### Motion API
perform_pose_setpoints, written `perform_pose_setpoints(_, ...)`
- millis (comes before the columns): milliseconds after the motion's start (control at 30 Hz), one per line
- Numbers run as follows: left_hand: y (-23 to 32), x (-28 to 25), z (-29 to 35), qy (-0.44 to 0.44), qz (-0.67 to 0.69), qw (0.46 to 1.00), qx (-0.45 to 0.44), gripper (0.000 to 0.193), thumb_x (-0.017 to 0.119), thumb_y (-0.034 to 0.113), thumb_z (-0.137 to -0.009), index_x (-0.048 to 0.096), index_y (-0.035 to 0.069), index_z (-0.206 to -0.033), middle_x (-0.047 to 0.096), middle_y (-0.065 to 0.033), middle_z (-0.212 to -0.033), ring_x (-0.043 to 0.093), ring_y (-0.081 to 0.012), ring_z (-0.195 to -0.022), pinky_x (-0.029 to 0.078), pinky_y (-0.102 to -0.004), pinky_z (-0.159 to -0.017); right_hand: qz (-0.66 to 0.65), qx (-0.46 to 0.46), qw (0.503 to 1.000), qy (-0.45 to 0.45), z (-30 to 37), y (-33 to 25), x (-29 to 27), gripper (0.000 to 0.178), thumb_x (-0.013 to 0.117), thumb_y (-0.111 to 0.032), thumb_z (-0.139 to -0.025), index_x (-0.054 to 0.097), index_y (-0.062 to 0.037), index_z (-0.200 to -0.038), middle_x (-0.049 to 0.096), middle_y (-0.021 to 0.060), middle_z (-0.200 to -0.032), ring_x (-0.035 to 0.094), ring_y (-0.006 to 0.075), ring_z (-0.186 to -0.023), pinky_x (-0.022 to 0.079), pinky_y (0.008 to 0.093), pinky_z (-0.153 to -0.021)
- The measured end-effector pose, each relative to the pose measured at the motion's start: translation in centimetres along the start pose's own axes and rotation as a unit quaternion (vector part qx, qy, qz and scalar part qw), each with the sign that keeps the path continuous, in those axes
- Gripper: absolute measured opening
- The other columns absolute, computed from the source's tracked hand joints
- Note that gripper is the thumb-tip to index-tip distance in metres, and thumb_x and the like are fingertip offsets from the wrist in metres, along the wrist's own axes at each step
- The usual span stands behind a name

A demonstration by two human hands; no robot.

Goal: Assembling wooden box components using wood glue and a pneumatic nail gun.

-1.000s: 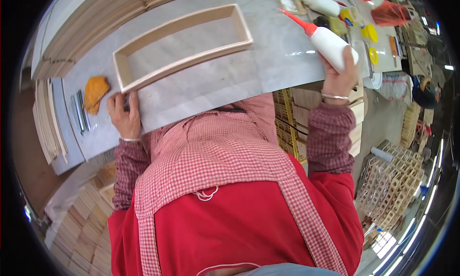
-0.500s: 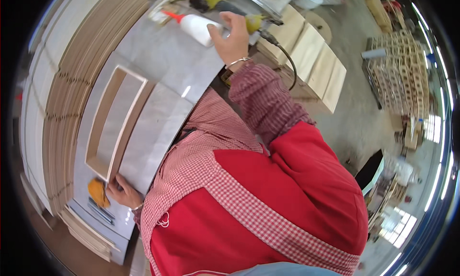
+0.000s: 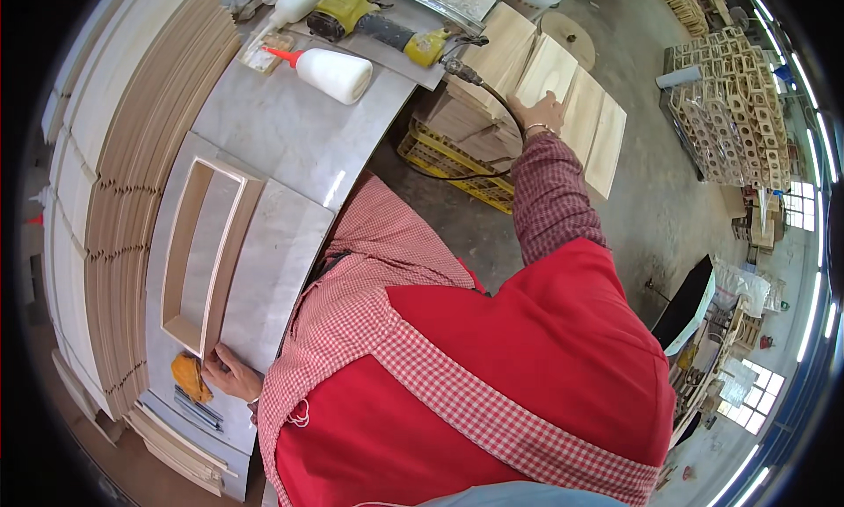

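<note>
In the head view, saw the left hand (image 3: 235, 375) with bent fingers at the near corner of the rectangular wooden frame (image 3: 228, 265) on the grey bench (image 3: 286, 239), but could not tell about a firm grip. Saw the right hand (image 3: 541, 113) with fingers spread wide at the pale wooden boards (image 3: 584, 111) beside the bench, and could not tell about contact. Noticed also the white bottle (image 3: 336, 75), lying near the yellow-and-black tool (image 3: 350, 11), and the orange lump (image 3: 189, 377) close to the left hand.
</note>
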State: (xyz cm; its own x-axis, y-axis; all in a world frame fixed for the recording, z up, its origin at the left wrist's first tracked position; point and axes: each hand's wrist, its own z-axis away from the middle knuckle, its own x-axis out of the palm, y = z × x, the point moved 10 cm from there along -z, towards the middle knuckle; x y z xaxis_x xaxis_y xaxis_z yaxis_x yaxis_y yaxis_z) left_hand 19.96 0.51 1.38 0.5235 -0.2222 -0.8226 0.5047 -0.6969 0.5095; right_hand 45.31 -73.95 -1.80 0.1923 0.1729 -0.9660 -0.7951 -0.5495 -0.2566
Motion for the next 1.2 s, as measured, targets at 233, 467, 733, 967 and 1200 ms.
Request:
perform_pose_setpoints(233,0.9,-0.1,0.3,-0.003,0.019,1.000,-0.005,0.029,0.054,0.028,-0.094,0.058,0.001,-0.104,0.048,-0.0114,-0.099,0.051,-0.0249,-0.090,0.044,-0.0320,-0.080,-0.094,0.003,0.996,0.000,-1.5,1.8,-0.6,0.070,0.064,-0.045,-0.072,0.047,-0.0044,-0.127,0.048,0.0174,-0.127,0.050,0.0345,-0.114,0.043,0.0414,-0.095)
perform_pose_setpoints(467,0.5,0.3,0.1,-0.019,0.021,1.000,0.003,0.030,0.053,0.027,-0.094,0.057,0.001,-0.109,0.049,-0.0122,-0.102,0.052,-0.0249,-0.093,0.043,-0.0314,-0.083,-0.704,0.048,0.690,-0.160,-2.4,1.8,-5.1,0.061,0.055,-0.039,-0.078,0.046,-0.0073,-0.130,0.049,0.0149,-0.130,0.049,0.0330,-0.115,0.040,0.0451,-0.096)
perform_pose_setpoints(733,3.1,-5.3,-1.0,-0.006,0.127,0.992,0.000,0.028,0.050,0.019,-0.094,0.055,-0.001,-0.114,0.054,-0.0126,-0.111,0.052,-0.0244,-0.100,0.041,-0.0309,-0.089,-0.775,-0.164,0.385,-0.474,9.8,-15.4,-13.4,0.053,0.058,-0.026,-0.075,0.052,-0.0061,-0.125,0.052,0.0118,-0.128,0.052,0.0277,-0.112,0.042,0.0383,-0.093)
perform_pose_setpoints(967,22.4,-12.1,-5.3,-0.121,0.103,0.940,0.300,0.049,0.067,0.023,-0.076,0.055,0.002,-0.119,0.048,-0.0159,-0.125,0.047,-0.0313,-0.113,0.039,-0.0392,-0.095,-0.305,-0.755,0.436,-0.384,34.8,-26.8,-13.1,0.056,0.069,-0.018,-0.059,0.055,-0.0060,-0.112,0.054,0.0090,-0.113,0.053,0.0250,-0.099,0.040,0.0337,-0.088)
perform_pose_setpoints(1200,25.9,-1.6,-2.0,-0.348,0.012,0.835,0.425,0.098,0.065,0.070,-0.064,0.039,0.008,-0.135,0.035,-0.0204,-0.137,0.037,-0.0362,-0.122,0.034,-0.0514,-0.100,-0.245,-0.849,0.267,-0.383,47.5,-26.6,-12.3,0.061,0.069,-0.025,-0.055,0.054,-0.0062,-0.111,0.049,0.0125,-0.115,0.049,0.0307,-0.106,0.036,0.0394,-0.091)
